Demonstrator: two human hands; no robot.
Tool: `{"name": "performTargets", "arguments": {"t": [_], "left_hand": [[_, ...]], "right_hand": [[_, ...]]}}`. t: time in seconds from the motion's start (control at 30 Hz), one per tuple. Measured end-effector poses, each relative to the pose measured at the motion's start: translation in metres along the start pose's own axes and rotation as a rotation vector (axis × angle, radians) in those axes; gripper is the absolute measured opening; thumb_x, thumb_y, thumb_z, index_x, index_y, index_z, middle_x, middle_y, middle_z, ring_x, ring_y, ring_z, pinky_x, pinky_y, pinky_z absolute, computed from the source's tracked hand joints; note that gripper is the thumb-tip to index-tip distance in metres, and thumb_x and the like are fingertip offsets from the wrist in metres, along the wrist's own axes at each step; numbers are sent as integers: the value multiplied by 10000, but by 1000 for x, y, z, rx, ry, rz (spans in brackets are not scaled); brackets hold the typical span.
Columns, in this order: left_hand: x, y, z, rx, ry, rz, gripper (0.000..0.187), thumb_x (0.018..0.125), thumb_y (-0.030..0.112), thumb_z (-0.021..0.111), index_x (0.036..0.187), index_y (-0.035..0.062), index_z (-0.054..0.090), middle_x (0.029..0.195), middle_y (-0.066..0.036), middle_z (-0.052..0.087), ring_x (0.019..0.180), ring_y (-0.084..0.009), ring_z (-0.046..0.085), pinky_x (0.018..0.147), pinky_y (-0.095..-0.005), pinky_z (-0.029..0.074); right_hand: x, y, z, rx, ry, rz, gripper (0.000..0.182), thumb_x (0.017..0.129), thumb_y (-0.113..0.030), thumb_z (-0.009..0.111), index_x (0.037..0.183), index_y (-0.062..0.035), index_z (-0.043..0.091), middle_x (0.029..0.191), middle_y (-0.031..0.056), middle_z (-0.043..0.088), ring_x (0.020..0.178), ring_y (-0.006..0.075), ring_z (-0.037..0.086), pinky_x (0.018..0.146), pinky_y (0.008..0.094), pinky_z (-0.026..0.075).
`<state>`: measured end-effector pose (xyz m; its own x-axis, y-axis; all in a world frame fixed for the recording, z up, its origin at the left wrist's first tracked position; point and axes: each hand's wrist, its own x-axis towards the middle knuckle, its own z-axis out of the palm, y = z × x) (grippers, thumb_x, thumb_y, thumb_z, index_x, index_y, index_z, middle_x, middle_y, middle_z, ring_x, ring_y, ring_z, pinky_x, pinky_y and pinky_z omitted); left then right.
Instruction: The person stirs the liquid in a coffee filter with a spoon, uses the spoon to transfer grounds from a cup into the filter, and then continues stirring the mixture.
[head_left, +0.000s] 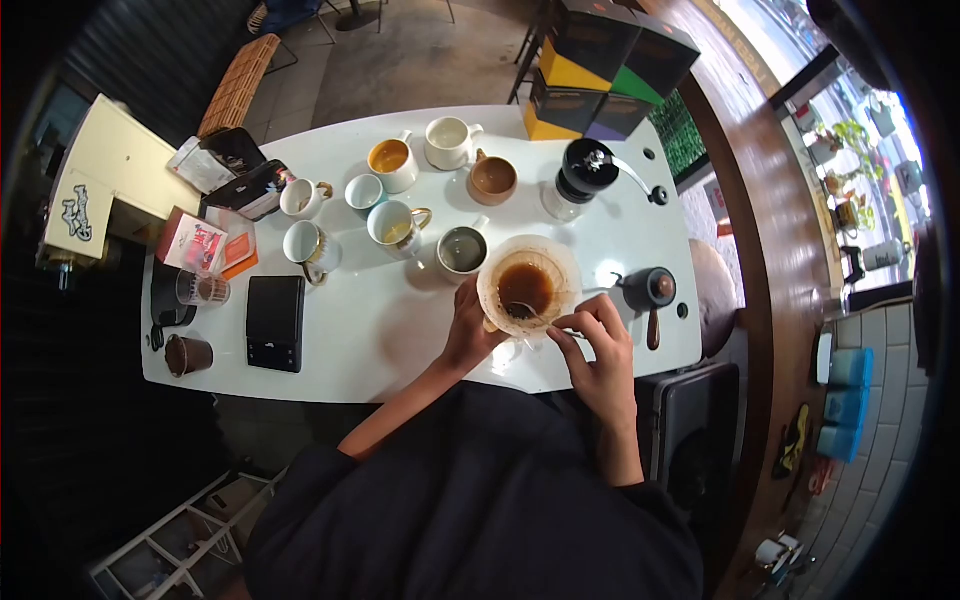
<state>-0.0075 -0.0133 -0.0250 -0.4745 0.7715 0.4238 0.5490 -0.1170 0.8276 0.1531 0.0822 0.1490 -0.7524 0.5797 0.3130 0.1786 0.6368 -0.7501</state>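
Observation:
In front of me stands a pour-over coffee dripper (pixel 563 268) lined with a filter and holding brown coffee (pixel 527 286). My left hand (pixel 470 333) is closed on its lower left side; the exact grip is partly hidden. Between thumb and fingers my right hand (pixel 600 358) pinches a spoon (pixel 527 310), whose bowl dips into the coffee near the front wall. What supports the dripper is mostly hidden beneath it. Just left of it sits a dark-glazed mug (pixel 463 250), and to its right a kettle (pixel 652 288) with a wooden handle.
Several cups and mugs, including a brown cup (pixel 493 180), spread across the white table (pixel 380 340). A hand grinder (pixel 588 170) stands behind the dripper. To the left lie a black scale (pixel 275 322) and a dark brown cup (pixel 188 356). Stacked boxes (pixel 590 70) rise at the back right.

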Motion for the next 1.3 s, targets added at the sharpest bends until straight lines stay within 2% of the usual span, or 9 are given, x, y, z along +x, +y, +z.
{"name": "performTargets", "arguments": {"t": [0.37, 0.53, 0.67, 0.83, 0.93, 1.07, 1.2, 1.3], "left_hand": [[-1, 5, -2, 47, -33, -28, 710, 718, 271, 876, 1322, 41, 581, 1418, -153, 516, 1352, -354, 432, 1122, -475, 312], [-1, 1, 0, -5, -55, -59, 677, 740, 271, 858, 1319, 48, 587, 1411, -143, 522, 1344, -352, 437, 1123, -477, 311], [-1, -2, 0, -56, -69, -102, 639, 753, 265, 847, 1304, 55, 602, 1392, -136, 540, 1338, -348, 442, 1120, -477, 311], [-2, 6, -1, -31, -23, -74, 599, 754, 261, 845, 1276, 64, 625, 1370, -132, 562, 1333, -343, 450, 1118, -473, 312], [-3, 4, -1, -11, -36, -51, 589, 762, 263, 842, 1274, 68, 628, 1367, -125, 570, 1337, -342, 449, 1119, -481, 308], [-1, -2, 0, 17, -72, -30, 560, 771, 266, 838, 1260, 76, 641, 1370, -121, 573, 1346, -342, 443, 1119, -490, 305], [0, -1, -1, 2, -67, -19, 535, 777, 272, 832, 1244, 82, 653, 1350, -118, 594, 1330, -338, 465, 1114, -482, 309], [1, 5, 0, -84, -60, -100, 518, 791, 293, 821, 1236, 82, 659, 1345, -117, 598, 1319, -336, 476, 1112, -479, 310]], "right_hand": [[7, 12, 1, -180, 96, -164, 153, 783, -71, 789, 896, -47, 689, 824, 63, 505, 762, 232, 504, 672, 375, 440], [11, 18, 6, -357, 40, -183, 144, 849, -137, 743, 940, -54, 667, 923, 78, 521, 845, 259, 523, 746, 400, 445], [8, 20, 10, -365, -39, -152, 163, 890, -146, 695, 1009, -45, 646, 987, 91, 515, 895, 271, 519, 802, 412, 432], [5, 17, 6, -323, -45, -148, 149, 875, -145, 713, 989, -63, 665, 969, 81, 508, 885, 267, 518, 789, 408, 436], [6, 19, 4, -297, 46, -192, 145, 859, -143, 730, 976, -77, 677, 957, 72, 498, 852, 264, 510, 760, 404, 439], [9, 23, 4, -354, 56, -214, 146, 860, -151, 732, 977, -81, 679, 955, 75, 497, 857, 263, 513, 769, 404, 436], [7, 27, 8, -340, 16, -199, 142, 876, -139, 720, 990, -66, 678, 956, 82, 502, 875, 265, 521, 784, 406, 434], [4, 26, 11, -289, -5, -177, 146, 880, -117, 712, 992, -35, 669, 959, 91, 517, 880, 270, 532, 792, 406, 439]]}}
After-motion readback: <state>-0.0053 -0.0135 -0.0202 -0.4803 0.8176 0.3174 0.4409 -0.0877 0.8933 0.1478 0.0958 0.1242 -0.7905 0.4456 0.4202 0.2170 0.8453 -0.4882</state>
